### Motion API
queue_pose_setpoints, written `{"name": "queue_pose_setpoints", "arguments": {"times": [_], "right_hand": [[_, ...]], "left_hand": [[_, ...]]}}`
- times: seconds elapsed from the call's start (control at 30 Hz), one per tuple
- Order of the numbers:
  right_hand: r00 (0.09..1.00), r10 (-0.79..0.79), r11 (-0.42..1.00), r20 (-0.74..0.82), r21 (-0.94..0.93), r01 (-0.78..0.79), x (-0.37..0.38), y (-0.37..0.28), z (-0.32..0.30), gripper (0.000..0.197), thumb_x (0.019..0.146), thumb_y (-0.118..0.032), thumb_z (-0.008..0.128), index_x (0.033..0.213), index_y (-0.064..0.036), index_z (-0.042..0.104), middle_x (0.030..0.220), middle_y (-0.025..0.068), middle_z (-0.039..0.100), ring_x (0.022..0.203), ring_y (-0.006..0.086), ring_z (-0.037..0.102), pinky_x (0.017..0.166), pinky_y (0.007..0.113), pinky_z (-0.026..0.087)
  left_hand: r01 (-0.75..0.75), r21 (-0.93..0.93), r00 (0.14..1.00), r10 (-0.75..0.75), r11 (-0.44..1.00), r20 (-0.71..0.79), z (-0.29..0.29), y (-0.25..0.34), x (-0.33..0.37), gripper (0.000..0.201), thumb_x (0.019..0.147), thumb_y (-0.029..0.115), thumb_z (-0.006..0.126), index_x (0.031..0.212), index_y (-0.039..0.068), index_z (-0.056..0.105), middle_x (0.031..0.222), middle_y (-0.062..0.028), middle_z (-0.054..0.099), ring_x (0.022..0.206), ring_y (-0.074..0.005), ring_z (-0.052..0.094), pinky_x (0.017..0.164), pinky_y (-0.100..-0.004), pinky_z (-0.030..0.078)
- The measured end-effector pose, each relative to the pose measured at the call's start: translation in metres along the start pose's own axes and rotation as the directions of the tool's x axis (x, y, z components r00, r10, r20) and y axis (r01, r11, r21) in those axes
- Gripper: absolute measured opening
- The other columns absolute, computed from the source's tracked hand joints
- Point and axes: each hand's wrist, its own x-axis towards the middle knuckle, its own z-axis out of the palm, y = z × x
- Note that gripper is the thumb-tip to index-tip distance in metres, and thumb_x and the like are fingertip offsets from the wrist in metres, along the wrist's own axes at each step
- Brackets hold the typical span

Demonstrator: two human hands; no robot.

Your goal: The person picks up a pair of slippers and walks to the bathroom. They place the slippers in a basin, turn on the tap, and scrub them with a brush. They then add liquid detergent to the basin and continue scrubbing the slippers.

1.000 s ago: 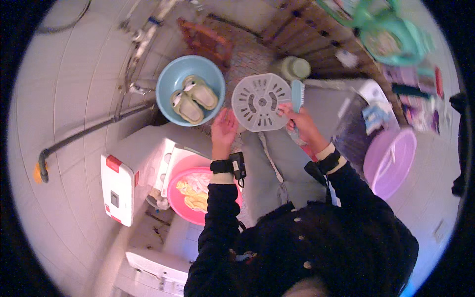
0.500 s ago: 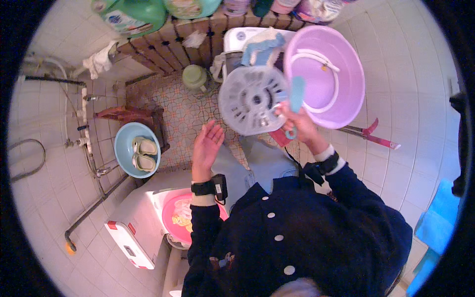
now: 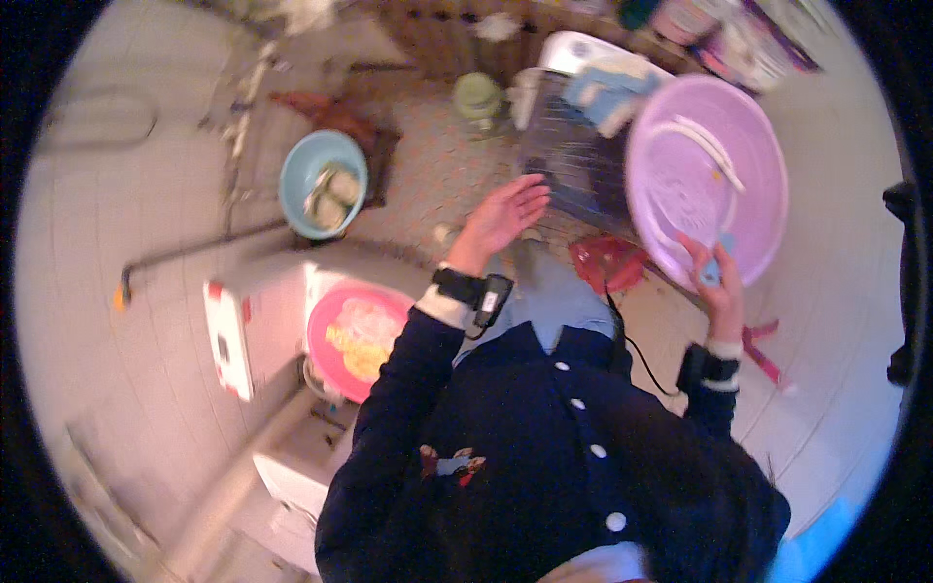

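Observation:
My right hand is closed round a light-blue brush at the near rim of a large purple basin. Just beyond the fingers, inside the basin, a pale slotted plastic disc shows faintly. Blur hides whether the hand touches it. A white hose curves along the basin's inside. My left hand is empty, palm up with fingers stretched, in front of a dark-topped appliance.
A blue-and-white cloth lies on the appliance. At left stand a light-blue basin with shoes and a lidded machine holding a pink tub of laundry. A green container and a red bag are on the floor.
My right hand has moved to the basin's near rim with the brush. The slotted disc, earlier held up before the appliance, now shows inside the basin. The view has turned and shifted.

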Motion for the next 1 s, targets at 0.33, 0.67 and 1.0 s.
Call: {"name": "queue_pose_setpoints", "arguments": {"times": [0.33, 0.67, 1.0], "right_hand": [[0.955, -0.079, 0.869, 0.287, -0.450, 0.207, -0.016, 0.092, 0.161, 0.020, 0.093, -0.022, 0.044, 0.094, -0.0032, 0.049, 0.067, 0.0013, 0.040, 0.046, 0.0069, 0.035, 0.038, 0.018, 0.031], [0.807, 0.539, 0.445, 0.242, -0.895, -0.029, 0.094, 0.398, 0.371, 0.021, 0.092, -0.025, 0.045, 0.094, -0.0050, 0.052, 0.066, -0.0004, 0.046, 0.046, 0.0064, 0.035, 0.041, 0.020, 0.029], [0.706, 0.703, 0.250, 0.079, -0.958, -0.142, 0.219, 0.565, 0.406, 0.024, 0.091, -0.028, 0.047, 0.093, -0.0044, 0.051, 0.065, -0.0004, 0.047, 0.048, 0.0065, 0.035, 0.041, 0.022, 0.030]], "left_hand": [[-0.322, -0.218, 0.922, 0.253, 0.921, -0.292, -0.122, 0.099, -0.068, 0.032, 0.085, 0.022, 0.054, 0.113, 0.006, 0.053, 0.108, -0.0085, 0.058, 0.099, -0.0199, 0.054, 0.088, -0.0351, 0.043], [-0.795, 0.015, 0.440, 0.593, 0.606, -0.675, -0.265, 0.251, -0.178, 0.029, 0.085, 0.020, 0.056, 0.110, 0.005, 0.053, 0.105, -0.0093, 0.058, 0.098, -0.0179, 0.055, 0.083, -0.0300, 0.046], [0.268, 0.955, -0.188, 0.979, 0.127, -0.077, -0.417, 0.388, -0.215, 0.058, 0.075, 0.022, 0.068, 0.125, 0.004, 0.045, 0.123, -0.0186, 0.047, 0.105, -0.0293, 0.052, 0.090, -0.0356, 0.041]]}}
